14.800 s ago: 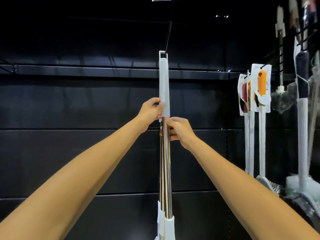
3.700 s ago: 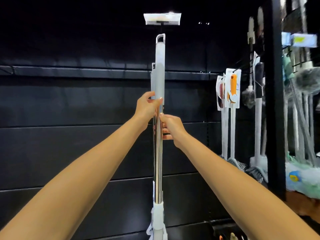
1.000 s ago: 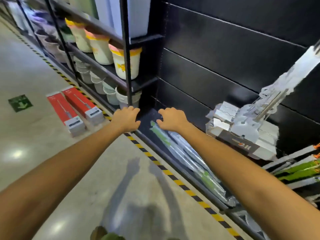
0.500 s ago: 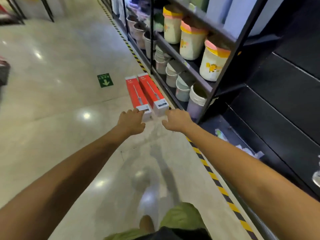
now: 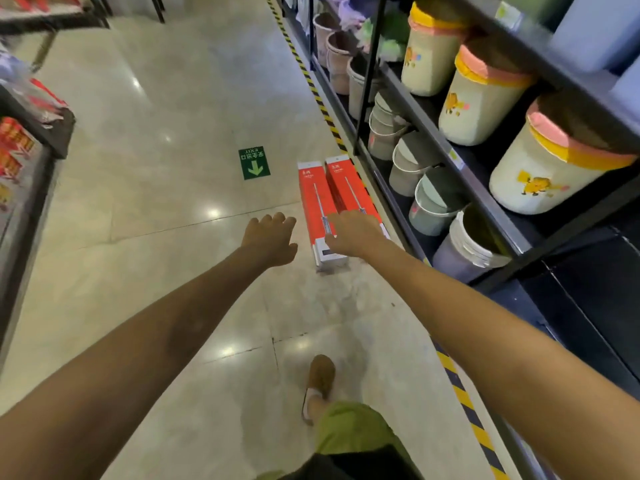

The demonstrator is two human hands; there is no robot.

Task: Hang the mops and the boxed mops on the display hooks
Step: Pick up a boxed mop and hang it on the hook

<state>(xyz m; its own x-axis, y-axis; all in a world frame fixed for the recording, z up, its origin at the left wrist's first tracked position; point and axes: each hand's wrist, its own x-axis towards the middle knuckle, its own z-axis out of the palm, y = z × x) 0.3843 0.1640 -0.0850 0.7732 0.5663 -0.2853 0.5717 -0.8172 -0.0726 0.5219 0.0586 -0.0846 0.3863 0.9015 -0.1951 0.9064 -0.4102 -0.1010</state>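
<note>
Two long red boxed mops lie side by side on the floor beside the shelving, the left box (image 5: 315, 199) and the right box (image 5: 349, 188), each with a white end toward me. My right hand (image 5: 353, 235) reaches out over their near ends with relaxed fingers, holding nothing. My left hand (image 5: 270, 239) stretches forward just left of the boxes, fingers loose and empty. The display hooks and hung mops are out of view.
A black shelf rack (image 5: 460, 168) with several buckets and lidded bins runs along the right, edged by yellow-black floor tape (image 5: 467, 407). A green exit arrow sticker (image 5: 254, 163) marks the floor. Another display stand (image 5: 24, 140) sits at left. My foot (image 5: 320, 379) steps forward.
I have turned away from the hung mop and walked down the aisle; the red boxes are now closer, and my right hand has come over their near ends.
</note>
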